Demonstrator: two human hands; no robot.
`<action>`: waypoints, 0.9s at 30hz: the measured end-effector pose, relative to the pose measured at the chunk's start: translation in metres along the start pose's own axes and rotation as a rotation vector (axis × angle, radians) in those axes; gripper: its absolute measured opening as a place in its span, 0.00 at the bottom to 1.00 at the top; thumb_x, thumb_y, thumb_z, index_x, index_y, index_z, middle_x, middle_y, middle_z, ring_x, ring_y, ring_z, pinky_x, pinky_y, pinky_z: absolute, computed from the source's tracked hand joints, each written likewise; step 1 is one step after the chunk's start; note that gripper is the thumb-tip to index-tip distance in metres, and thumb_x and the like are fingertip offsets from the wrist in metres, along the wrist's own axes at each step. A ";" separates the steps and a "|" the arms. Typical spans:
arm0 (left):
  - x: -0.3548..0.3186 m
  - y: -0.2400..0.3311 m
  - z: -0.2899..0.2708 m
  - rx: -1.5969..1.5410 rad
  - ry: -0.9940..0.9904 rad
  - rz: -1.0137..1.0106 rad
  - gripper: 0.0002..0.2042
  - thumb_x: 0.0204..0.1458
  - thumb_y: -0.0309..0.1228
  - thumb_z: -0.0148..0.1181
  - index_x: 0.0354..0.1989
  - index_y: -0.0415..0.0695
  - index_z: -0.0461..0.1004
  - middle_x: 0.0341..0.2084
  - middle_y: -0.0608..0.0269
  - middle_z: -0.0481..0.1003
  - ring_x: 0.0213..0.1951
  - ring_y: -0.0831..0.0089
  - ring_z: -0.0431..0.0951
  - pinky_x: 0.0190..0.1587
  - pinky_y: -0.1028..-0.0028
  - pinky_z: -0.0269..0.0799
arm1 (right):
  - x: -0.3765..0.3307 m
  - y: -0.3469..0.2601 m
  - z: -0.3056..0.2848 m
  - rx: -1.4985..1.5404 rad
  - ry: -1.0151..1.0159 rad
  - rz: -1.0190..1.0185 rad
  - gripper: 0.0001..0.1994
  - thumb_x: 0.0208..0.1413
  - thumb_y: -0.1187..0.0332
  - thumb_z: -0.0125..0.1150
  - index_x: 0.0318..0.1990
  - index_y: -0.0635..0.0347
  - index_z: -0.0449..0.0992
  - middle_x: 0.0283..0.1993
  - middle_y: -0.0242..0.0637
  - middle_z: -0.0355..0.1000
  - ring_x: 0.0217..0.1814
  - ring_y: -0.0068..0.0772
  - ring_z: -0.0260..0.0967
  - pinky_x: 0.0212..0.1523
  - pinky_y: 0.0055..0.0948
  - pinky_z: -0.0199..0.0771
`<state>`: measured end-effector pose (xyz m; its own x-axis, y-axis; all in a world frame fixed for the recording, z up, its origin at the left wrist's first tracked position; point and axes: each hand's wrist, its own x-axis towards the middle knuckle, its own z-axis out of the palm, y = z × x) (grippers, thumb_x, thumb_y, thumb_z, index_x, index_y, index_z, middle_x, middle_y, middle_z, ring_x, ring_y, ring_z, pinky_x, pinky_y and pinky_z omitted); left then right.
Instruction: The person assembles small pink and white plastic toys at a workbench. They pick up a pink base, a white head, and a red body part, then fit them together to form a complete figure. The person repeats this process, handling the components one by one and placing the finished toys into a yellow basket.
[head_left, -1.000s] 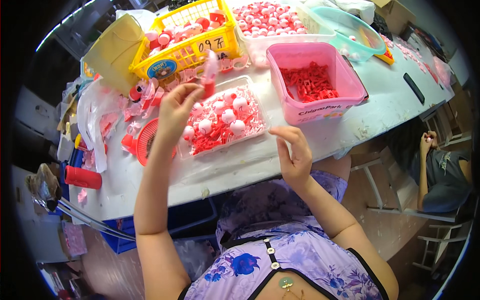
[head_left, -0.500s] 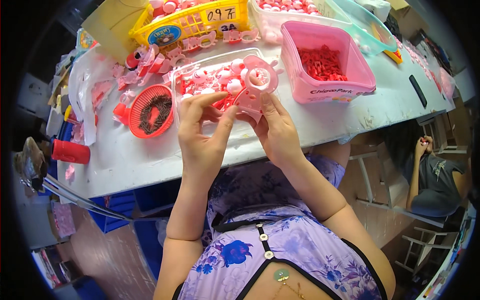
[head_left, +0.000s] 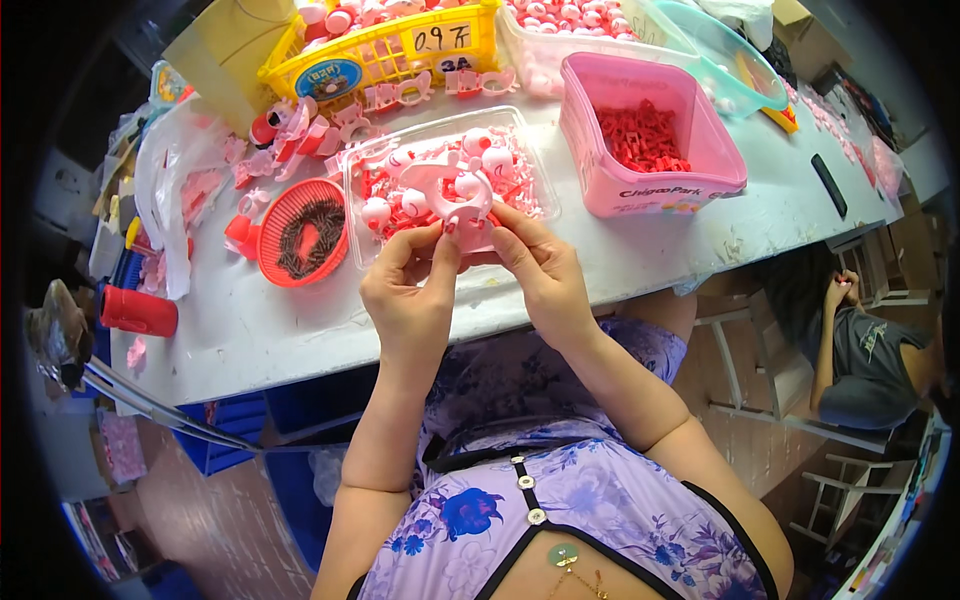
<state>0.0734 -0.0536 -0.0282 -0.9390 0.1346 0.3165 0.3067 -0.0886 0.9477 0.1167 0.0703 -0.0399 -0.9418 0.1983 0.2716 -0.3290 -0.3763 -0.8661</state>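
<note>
Both my hands hold a pink plastic toy part (head_left: pixel 464 211) with a ring-shaped head and small projections, over the near edge of a clear tray (head_left: pixel 362 238). My left hand (head_left: pixel 411 290) pinches its left side between thumb and fingers. On the other side, the thumb and fingers of my right hand (head_left: pixel 543 272) close on its right edge. Behind the part, the tray holds white-and-pink balls (head_left: pixel 413 203) and small red and pink pieces. Part of the toy piece's lower end is hidden by my fingers.
Left of the tray stands a red basket (head_left: pixel 264 262) of dark screws. A pink tub (head_left: pixel 652 192) of red pieces is to the right. Behind are a yellow basket (head_left: pixel 385 72) and a white bin (head_left: pixel 545 80). Another person (head_left: pixel 868 365) sits at far right.
The pink part has come down and to the left, and its ring now tilts away from me. My right hand has moved left and lower, closer to my left hand.
</note>
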 end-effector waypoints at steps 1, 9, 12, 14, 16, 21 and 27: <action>-0.001 -0.002 0.000 -0.018 0.026 0.020 0.05 0.51 0.21 0.60 0.35 0.32 0.75 0.29 0.60 0.78 0.29 0.78 0.79 0.33 0.79 0.75 | -0.002 -0.001 0.004 -0.029 0.020 -0.012 0.18 0.64 0.70 0.48 0.58 0.69 0.65 0.47 0.38 0.72 0.43 0.24 0.73 0.46 0.22 0.71; -0.012 -0.005 0.008 0.290 0.066 0.185 0.04 0.47 0.18 0.61 0.32 0.33 0.75 0.25 0.57 0.77 0.26 0.73 0.79 0.30 0.77 0.74 | -0.007 0.006 -0.004 -0.109 0.112 0.040 0.17 0.64 0.71 0.48 0.57 0.69 0.67 0.43 0.37 0.74 0.39 0.23 0.74 0.42 0.21 0.73; -0.015 -0.005 0.009 0.363 0.065 0.243 0.04 0.46 0.18 0.61 0.32 0.33 0.75 0.24 0.56 0.76 0.25 0.72 0.79 0.30 0.76 0.74 | -0.011 0.004 -0.001 -0.091 0.150 0.031 0.16 0.64 0.71 0.48 0.56 0.69 0.68 0.42 0.38 0.74 0.39 0.22 0.73 0.41 0.22 0.75; -0.017 -0.003 0.010 0.386 0.054 0.259 0.04 0.46 0.18 0.61 0.31 0.33 0.75 0.24 0.56 0.76 0.25 0.72 0.79 0.29 0.76 0.74 | -0.016 0.003 -0.002 -0.139 0.168 0.017 0.16 0.64 0.71 0.47 0.55 0.70 0.68 0.43 0.38 0.74 0.39 0.21 0.73 0.41 0.22 0.76; -0.018 0.000 0.008 0.390 0.043 0.257 0.04 0.46 0.18 0.61 0.31 0.33 0.75 0.24 0.56 0.76 0.25 0.72 0.79 0.29 0.76 0.74 | -0.017 0.001 0.000 -0.163 0.151 0.032 0.16 0.64 0.71 0.47 0.55 0.70 0.68 0.44 0.38 0.74 0.42 0.20 0.72 0.42 0.23 0.76; -0.024 0.016 -0.002 0.299 -0.073 0.101 0.04 0.46 0.18 0.61 0.31 0.34 0.76 0.25 0.57 0.77 0.24 0.74 0.79 0.28 0.77 0.74 | -0.032 -0.024 -0.016 -0.260 -0.084 0.166 0.19 0.66 0.67 0.44 0.61 0.66 0.61 0.51 0.36 0.70 0.54 0.21 0.66 0.54 0.28 0.69; -0.037 0.024 0.001 0.459 -0.316 0.007 0.05 0.47 0.23 0.62 0.33 0.37 0.77 0.23 0.60 0.71 0.22 0.75 0.74 0.24 0.75 0.69 | -0.059 -0.019 -0.012 0.505 0.034 0.440 0.22 0.67 0.61 0.38 0.65 0.60 0.53 0.58 0.40 0.65 0.60 0.30 0.64 0.59 0.37 0.64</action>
<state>0.1159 -0.0596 -0.0175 -0.8660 0.4313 0.2530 0.4153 0.3387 0.8443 0.1794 0.0768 -0.0452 -0.9956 -0.0455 -0.0824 0.0855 -0.8040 -0.5885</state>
